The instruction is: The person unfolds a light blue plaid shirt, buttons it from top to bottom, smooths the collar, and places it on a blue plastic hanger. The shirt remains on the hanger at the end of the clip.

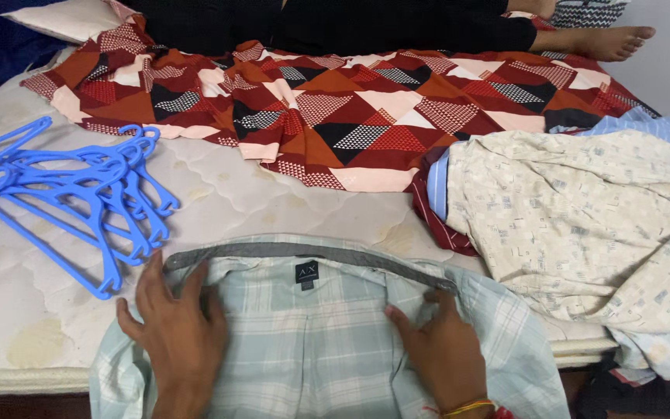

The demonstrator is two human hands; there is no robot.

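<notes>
At the bottom centre of the frame, the left hand and right hand press spread, flat fingers on a pale blue plaid shirt with a small dark square neck label, on the stained white quilted mattress.

1. I see a heap of blue plastic hangers lying on the bare, stained mattress at the left.
2. A sheet with red, black and cream triangles lies rumpled across the far half of the bed.
3. On that sheet I make out another person's legs in black trousers, a bare foot pointing right.
4. At the right I see a cream patterned shirt spread over a pile of other clothes, a light blue garment showing behind it.
5. A pale pillow sits in the far left corner.
</notes>
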